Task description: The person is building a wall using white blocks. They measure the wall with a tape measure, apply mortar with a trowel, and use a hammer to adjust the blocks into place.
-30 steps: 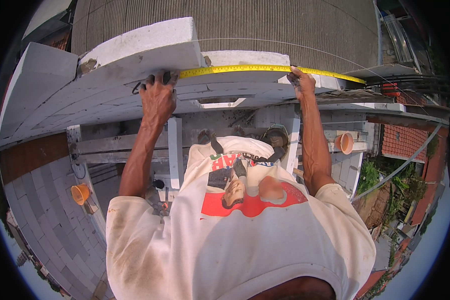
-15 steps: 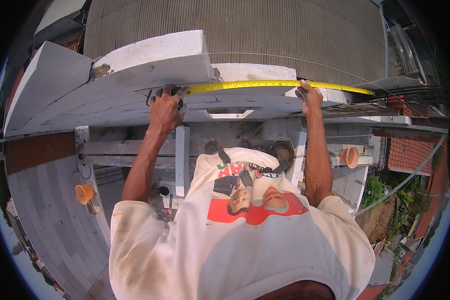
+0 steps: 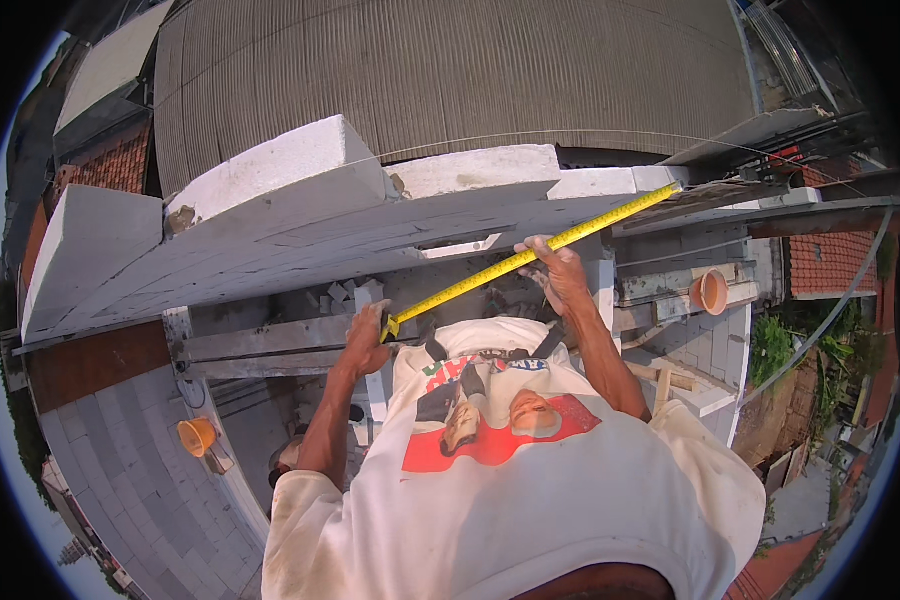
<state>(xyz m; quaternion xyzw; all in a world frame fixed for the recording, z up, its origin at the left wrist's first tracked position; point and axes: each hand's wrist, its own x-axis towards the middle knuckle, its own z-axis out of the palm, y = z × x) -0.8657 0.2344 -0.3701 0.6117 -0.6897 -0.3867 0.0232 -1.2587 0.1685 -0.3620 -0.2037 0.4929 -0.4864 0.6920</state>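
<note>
- Head view: your left hand (image 3: 366, 341) curls around the case end of the yellow tape measure (image 3: 470, 285), its fingers partly hidden.
- Your right hand (image 3: 560, 276) holds the extended blade (image 3: 620, 213) in a narrow pinch.
- Blade slants up rightward, tip near the white block wall (image 3: 480, 172).

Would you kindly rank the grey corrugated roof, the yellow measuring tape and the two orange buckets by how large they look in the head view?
1. Grey corrugated roof
2. Yellow measuring tape
3. Left orange bucket and right orange bucket: they look too alike to rank.
</note>
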